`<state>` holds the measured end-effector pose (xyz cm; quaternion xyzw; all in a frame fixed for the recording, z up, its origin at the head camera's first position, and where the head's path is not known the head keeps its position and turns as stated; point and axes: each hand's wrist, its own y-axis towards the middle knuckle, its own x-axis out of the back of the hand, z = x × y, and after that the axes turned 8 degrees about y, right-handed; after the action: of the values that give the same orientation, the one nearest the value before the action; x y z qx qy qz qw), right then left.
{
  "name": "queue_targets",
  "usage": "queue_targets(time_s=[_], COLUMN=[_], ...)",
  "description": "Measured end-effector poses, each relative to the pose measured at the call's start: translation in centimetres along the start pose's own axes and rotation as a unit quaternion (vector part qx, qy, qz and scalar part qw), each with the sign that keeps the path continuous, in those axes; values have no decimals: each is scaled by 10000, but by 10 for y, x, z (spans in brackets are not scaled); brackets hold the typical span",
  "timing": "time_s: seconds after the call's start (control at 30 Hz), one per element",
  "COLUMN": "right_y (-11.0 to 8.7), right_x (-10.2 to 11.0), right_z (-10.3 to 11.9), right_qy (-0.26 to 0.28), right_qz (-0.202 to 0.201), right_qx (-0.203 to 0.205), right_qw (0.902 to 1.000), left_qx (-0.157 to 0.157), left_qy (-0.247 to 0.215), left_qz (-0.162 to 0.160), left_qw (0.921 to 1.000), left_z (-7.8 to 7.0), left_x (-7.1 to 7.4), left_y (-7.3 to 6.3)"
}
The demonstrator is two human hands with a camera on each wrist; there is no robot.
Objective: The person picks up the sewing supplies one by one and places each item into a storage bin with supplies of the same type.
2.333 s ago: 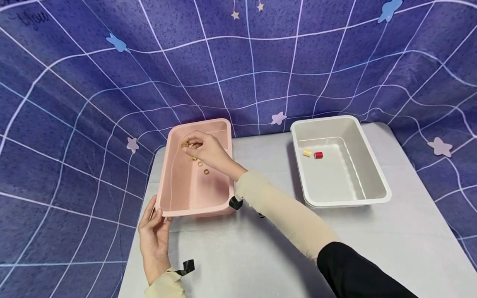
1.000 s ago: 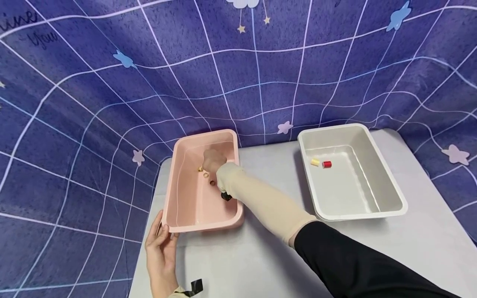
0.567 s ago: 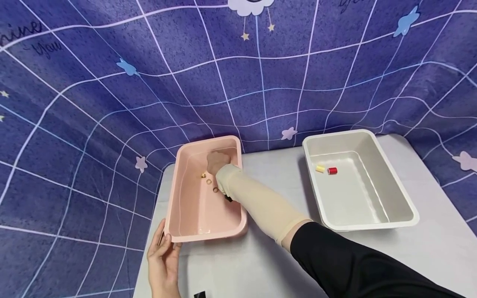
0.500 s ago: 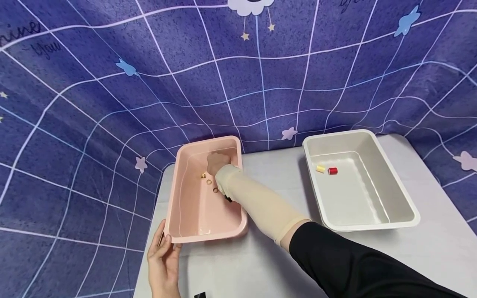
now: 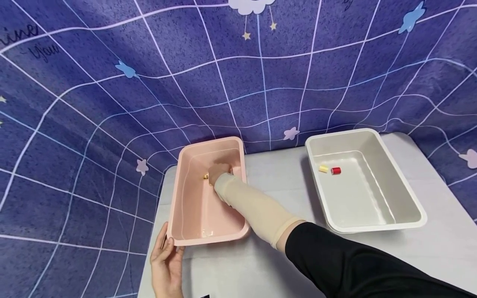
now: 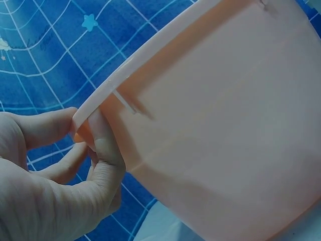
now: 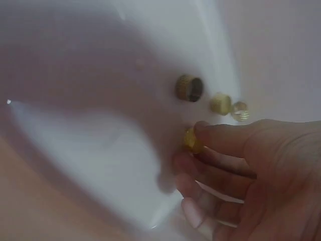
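Note:
My left hand [image 5: 166,265] holds the near left corner of the pink basin [image 5: 208,239]; in the left wrist view the thumb and fingers pinch its rim [image 6: 135,60]. My right hand [image 5: 219,171] is down inside the basin. In the right wrist view, its thumb and forefinger pinch a small gold ring thimble [image 7: 190,140] close to the basin floor. Near these fingertips lie a darker dimpled ring thimble [image 7: 189,88] and two paler gold rings [image 7: 220,104]. From the head view, only a little gold [image 5: 205,176] shows beside the hand, and the fingers are hidden.
A light grey basin [image 5: 376,228] stands on the right of the white-covered table [image 5: 275,174]. Inside it lie a yellow thread spool [image 5: 323,169] and a red thread spool [image 5: 336,170]. Behind rises a blue patterned curtain [image 5: 201,91].
My right hand, earlier raised with a gold ring thimble over the basin's far left, has gone down to the basin floor, lately shifting slightly nearer. My left hand stays on the rim.

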<state>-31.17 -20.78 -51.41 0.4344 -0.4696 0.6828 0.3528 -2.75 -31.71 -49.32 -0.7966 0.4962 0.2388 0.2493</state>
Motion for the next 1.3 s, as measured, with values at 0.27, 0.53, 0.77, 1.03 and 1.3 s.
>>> queue_targets(time_s=[0.27, 0.53, 0.77, 1.03, 1.3], right_y=[1, -9, -38, -68, -106], right_x=[-3, 12, 40, 63, 84], right_z=[2, 8, 10, 5, 0], right_qy=[-199, 103, 806, 1153, 1577], right_qz=[67, 23, -239, -556, -733], right_qx=[-19, -36, 321, 949, 1354], right_qw=[9998, 9999, 9959, 9872, 9754], left_qx=[-58, -21, 6, 128, 138], left_qy=[167, 144, 344, 439, 353], left_qz=[-152, -273, -251, -362, -419], left_qw=[9997, 9995, 9991, 9983, 9984], left_z=[2, 0, -1, 0, -4], left_x=[0, -1, -1, -2, -2], left_y=[1, 1, 4, 6, 6])
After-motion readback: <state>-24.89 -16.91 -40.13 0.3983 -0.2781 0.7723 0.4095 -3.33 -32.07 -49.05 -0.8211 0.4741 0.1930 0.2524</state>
